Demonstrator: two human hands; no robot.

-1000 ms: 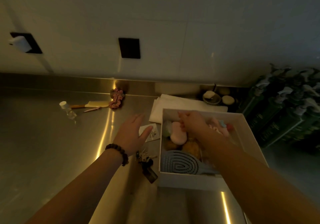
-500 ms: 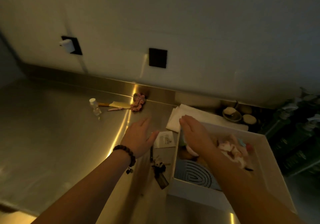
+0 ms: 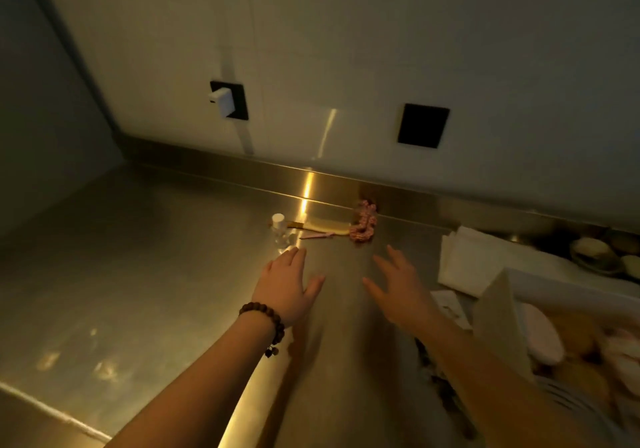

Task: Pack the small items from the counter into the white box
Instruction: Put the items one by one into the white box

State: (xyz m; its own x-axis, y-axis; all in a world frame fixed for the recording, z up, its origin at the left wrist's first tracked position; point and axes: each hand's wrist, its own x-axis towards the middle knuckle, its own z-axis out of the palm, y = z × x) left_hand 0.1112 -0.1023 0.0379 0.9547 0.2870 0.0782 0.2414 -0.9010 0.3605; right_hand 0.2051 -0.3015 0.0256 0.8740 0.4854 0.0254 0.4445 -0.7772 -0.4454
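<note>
Step in hand: reaching for the next pickup, judged from both hands stretched toward the leftover items and away from the box.
Left hand (image 3: 289, 283): open, fingers spread, palm down, holding nothing; a dark beaded bracelet (image 3: 265, 321) circles the wrist; fingertips lie just short of the bottle.
Right hand (image 3: 400, 286): open too, fingers splayed, empty, hovering over bare metal.
White box (image 3: 498, 312): at the right edge, stiff card walls; partly filled already with a pale pink rounded pad (image 3: 543, 336) and other soft things too blurred to name.
Keys (image 3: 438, 380): dark cluster just beside the box's near left wall, partly hidden by the right forearm.
Surface (image 3: 156, 257): brushed steel, glossy, streaked with warm reflections.
Small bottle (image 3: 281, 232): clear body, white cap, upright, nearest the left hand.
Scrunchie (image 3: 363, 222): pinkish ruffled fabric, close to the back splash.
Between them: a pale yellow flat piece (image 3: 327, 225) and a thin pink stick (image 3: 317, 236), lying flat.
Folded cloth (image 3: 474, 257): white, soft, behind the box.
Next move calls for: a light pinch on the slippery, tippable bottle; the scrunchie should simply squash into a grasp.
</note>
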